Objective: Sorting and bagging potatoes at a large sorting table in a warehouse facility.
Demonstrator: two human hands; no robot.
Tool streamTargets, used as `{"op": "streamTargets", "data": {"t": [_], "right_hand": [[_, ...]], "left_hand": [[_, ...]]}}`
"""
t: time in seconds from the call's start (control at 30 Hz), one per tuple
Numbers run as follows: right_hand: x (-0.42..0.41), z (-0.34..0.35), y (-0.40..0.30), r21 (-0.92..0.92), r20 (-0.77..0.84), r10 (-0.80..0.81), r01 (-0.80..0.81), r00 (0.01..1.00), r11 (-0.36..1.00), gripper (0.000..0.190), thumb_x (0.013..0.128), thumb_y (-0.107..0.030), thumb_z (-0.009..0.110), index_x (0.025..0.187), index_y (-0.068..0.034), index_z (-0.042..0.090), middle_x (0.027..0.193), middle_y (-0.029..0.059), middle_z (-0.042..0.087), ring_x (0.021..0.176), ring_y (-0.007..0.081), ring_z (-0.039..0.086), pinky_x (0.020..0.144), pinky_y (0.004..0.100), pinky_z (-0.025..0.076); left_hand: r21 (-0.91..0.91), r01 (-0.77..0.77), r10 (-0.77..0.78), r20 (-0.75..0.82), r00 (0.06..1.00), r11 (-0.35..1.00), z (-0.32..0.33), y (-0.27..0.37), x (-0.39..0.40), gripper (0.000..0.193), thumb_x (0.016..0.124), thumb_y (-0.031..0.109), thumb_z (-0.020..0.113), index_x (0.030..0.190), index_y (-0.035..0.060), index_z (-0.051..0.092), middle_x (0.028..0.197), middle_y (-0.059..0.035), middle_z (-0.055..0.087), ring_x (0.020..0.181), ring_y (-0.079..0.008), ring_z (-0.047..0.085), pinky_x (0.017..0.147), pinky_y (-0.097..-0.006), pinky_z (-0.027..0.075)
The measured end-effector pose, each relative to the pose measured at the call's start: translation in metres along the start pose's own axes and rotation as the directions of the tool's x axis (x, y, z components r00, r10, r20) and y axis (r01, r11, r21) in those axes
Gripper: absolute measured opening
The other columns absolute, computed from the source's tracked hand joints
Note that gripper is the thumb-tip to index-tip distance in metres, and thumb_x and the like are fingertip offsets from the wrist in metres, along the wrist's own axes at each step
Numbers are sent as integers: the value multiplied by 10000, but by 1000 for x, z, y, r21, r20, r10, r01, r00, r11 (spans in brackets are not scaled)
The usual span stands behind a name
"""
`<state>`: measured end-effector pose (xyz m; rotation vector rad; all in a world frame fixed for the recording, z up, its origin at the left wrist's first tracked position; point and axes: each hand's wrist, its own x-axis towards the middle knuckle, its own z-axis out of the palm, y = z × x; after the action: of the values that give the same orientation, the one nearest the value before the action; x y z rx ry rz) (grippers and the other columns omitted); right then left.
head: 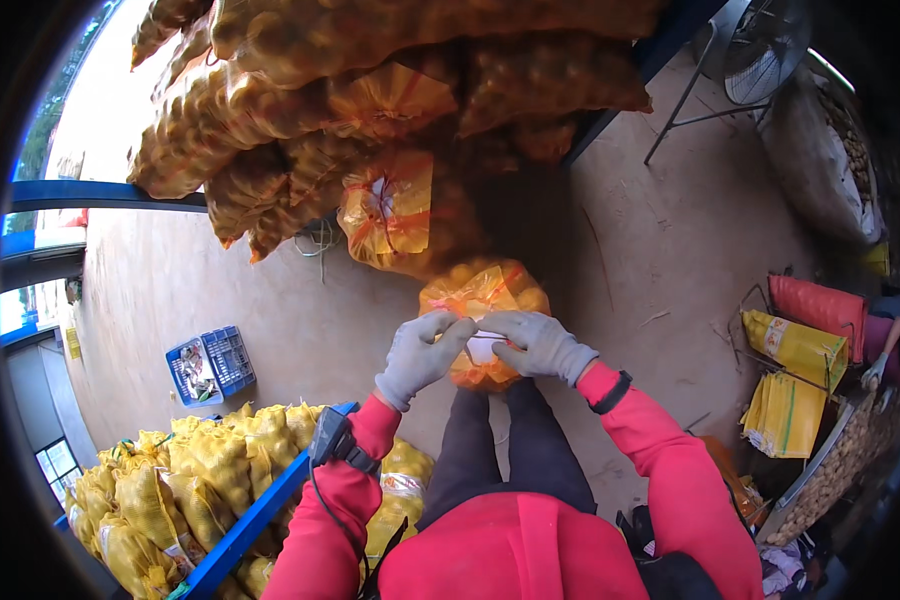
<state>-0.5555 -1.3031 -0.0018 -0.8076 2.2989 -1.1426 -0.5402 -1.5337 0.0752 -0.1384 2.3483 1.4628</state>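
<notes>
An orange mesh sack of potato-like produce (461, 281) stands upright in front of my legs, its mouth facing up. Over its top, my left hand (425, 352), in a pale grey glove, pinches a thin dark tie. My right hand (536, 343), gloved the same way, pinches the tie from the other side. White material shows beneath the fingers. Just beyond stands another orange sack (390, 206), its neck gathered with a red tie. Whether the tie under my hands is knotted cannot be told.
Filled orange sacks (270, 97) are stacked ahead. Yellow mesh sacks (210, 457) sit lower left behind a blue bar (247, 517). A blue crate (229, 360) stands left. To the right are a fan (754, 75), folded yellow bags (784, 412) and another person's gloved hand (874, 371) near a produce-filled trough (832, 465).
</notes>
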Motion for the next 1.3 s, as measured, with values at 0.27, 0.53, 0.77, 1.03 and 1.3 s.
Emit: {"op": "streamTargets", "data": {"t": [0.27,0.53,0.77,1.03,1.3], "right_hand": [[13,-12,13,266,271,214,-286,938,921,362,978,-318,627,1264,-107,698,1219,119,713,1066,261,700,935,351,541],[20,47,43,751,108,553,-432,826,500,237,986,-206,632,1115,-49,754,1060,99,741,1082,242,691,910,330,546],[28,51,44,11,124,-175,175,977,984,366,923,-254,687,1275,-153,683,1149,109,710,1046,276,682,924,338,535],[23,23,46,27,374,193,-219,907,975,367,890,-221,636,1225,-70,642,1216,199,667,1122,337,651,961,424,519],[56,-17,54,25,695,270,-398,667,917,360,1002,-426,598,1035,-86,712,833,53,676,727,139,644,706,310,525]], "left_hand": [[-103,32,-32,7,999,994,7,-32,14,212,974,211,678,999,14,754,870,-52,734,824,-123,679,738,-302,528],[-606,6,-369,-475,799,795,43,2,4,270,1013,255,629,873,26,655,830,-88,706,785,-199,714,739,-325,551],[412,-659,346,611,712,629,50,24,11,194,826,324,725,815,142,656,812,-46,658,813,-285,666,715,-418,511],[501,-578,513,278,812,644,45,1,97,138,833,301,709,929,201,703,863,-37,609,837,-272,641,713,-408,502],[-110,324,-242,455,857,940,12,-63,92,397,1061,374,497,1290,110,685,1177,-62,700,869,-111,672,762,-298,579]]}}
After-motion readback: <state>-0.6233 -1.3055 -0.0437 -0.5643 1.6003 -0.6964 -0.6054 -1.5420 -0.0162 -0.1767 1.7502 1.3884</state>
